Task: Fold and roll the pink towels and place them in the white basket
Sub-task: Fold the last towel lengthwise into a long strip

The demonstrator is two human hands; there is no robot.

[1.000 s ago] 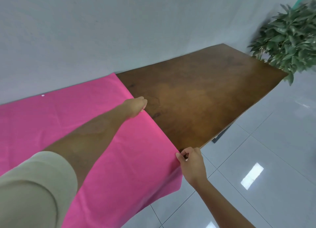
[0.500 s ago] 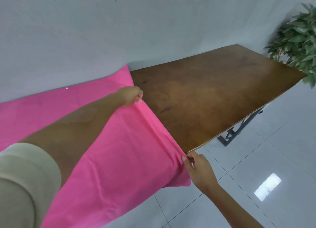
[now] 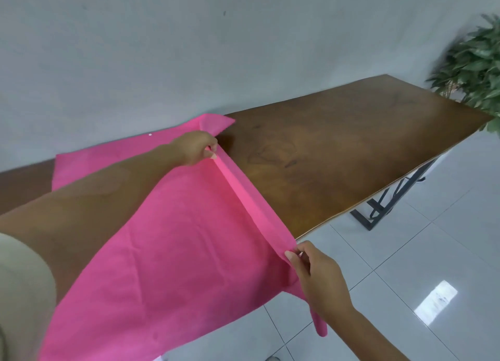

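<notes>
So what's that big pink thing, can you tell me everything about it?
It is a bright pink towel, a big thin sheet of soft-looking cloth with a few creases. It lies spread over the left part of the brown wooden table, and its near side hangs over the table's edge. Its right edge is turned over into a narrow fold. The left hand pinches that fold at the far end, the right hand at the near end, where a corner dangles down.

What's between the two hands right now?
In the head view, only the towel: its turned-over edge runs taut from the left hand to the right hand, and both pinch it.
</notes>
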